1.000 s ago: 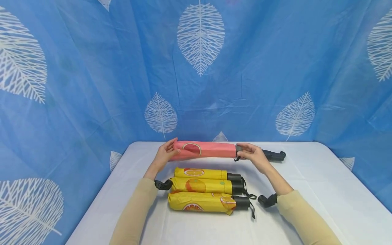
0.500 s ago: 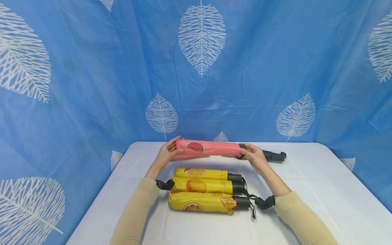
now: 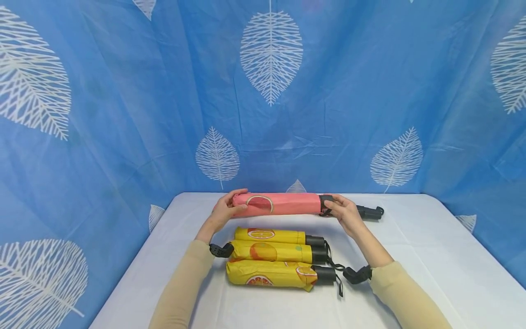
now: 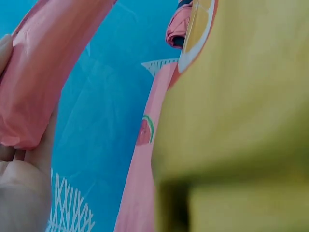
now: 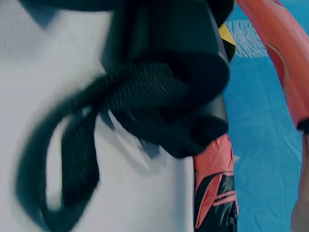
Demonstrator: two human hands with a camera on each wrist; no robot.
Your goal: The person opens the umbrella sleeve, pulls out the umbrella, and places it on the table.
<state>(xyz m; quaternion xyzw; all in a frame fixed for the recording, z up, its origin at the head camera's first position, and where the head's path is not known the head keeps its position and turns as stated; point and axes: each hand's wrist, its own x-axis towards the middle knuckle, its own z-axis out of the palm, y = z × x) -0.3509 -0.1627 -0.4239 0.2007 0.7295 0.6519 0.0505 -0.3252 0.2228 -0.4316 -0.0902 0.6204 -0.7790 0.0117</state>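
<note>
Left hand pinches the nine o'clock end of the pink umbrella; three yellow umbrellas lie at six o'clock; right hand grips the pink one's black handle at three o'clock, presumably balancing its length.

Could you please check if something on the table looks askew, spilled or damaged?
One small thing: on the front yellow umbrella, a fabric flap sticks out beside the black handle, while the other two yellow umbrellas look neater there. I see no spill or clear damage.
</note>
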